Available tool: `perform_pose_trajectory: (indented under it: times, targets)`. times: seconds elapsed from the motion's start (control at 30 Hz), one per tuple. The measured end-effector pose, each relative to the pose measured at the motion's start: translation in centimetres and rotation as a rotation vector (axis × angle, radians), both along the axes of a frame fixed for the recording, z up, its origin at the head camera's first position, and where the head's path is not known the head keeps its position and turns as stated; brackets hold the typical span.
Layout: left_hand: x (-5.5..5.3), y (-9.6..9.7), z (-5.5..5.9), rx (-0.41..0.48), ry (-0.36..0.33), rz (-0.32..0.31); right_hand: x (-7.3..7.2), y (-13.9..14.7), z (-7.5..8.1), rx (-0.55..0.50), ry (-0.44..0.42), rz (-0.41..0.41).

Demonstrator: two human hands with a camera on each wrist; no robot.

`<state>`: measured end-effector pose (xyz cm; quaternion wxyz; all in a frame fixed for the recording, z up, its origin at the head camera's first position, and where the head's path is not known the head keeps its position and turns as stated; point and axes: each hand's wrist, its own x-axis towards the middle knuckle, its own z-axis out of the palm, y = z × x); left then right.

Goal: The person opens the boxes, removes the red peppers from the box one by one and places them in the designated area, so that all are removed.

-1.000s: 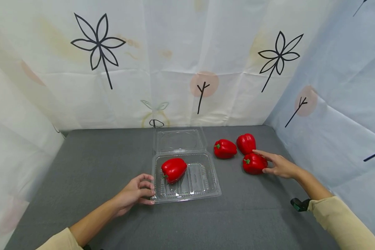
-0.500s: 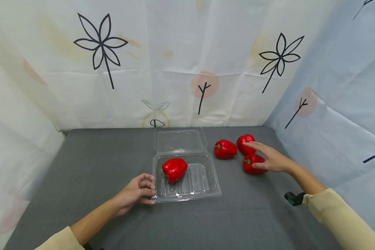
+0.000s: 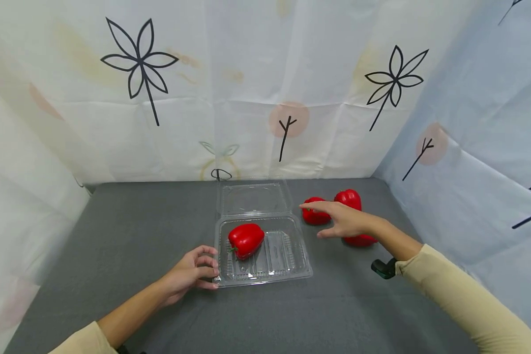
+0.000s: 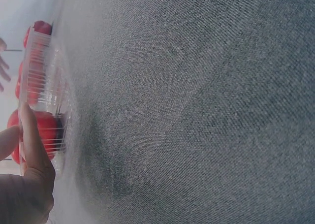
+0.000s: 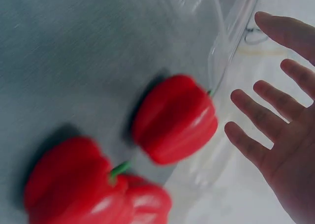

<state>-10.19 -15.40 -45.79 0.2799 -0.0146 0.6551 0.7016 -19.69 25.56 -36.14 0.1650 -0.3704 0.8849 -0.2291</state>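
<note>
A clear plastic clamshell container [image 3: 287, 278] lies with its lid folded back. One red bell pepper [image 3: 246, 241] sits in the left half of its base. At the container's left edge, my left hand [image 3: 190, 275] holds the rim; in the left wrist view a finger [image 4: 32, 135] and the thumb lie on either side of it. My right hand [image 3: 347, 220], empty with spread fingers, hovers over the peppers outside. It partly covers the nearest pepper [image 3: 315, 216] and most of the front pepper [image 3: 360, 241]; the back pepper [image 3: 348, 198] shows behind it.
Dark grey cloth [image 3: 150, 221] covers the table. White patterned fabric [image 3: 248, 98] hangs along the back and both sides. The container's transparent lid [image 3: 254, 198] lies towards the back fabric.
My right hand has moved left, from beside the front pepper across to near the pepper closest to the container. The left hand and the peppers have stayed put.
</note>
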Motion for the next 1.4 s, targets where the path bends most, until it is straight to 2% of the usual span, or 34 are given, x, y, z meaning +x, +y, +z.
perform_pose_trajectory:
  times: [0.33, 0.7, 0.9, 1.4]
  targets:
    - [0.0, -0.2, 0.1, 0.014, -0.001, -0.002, -0.2, -6.0, -0.3, 0.066, 0.002, 0.133]
    - [0.0, -0.2, 0.1, 0.013, -0.009, 0.004, -0.2, -10.5, -2.5, 0.047, -0.025, 0.194]
    - [0.0, -0.1, 0.1, 0.012, -0.01, 0.002, -0.2, -12.1, -3.3, 0.041, 0.001, 0.215]
    - [-0.2, -0.2, 0.1, 0.009, -0.023, -0.006, -0.8, -14.3, -4.4, 0.051, -0.033, 0.177]
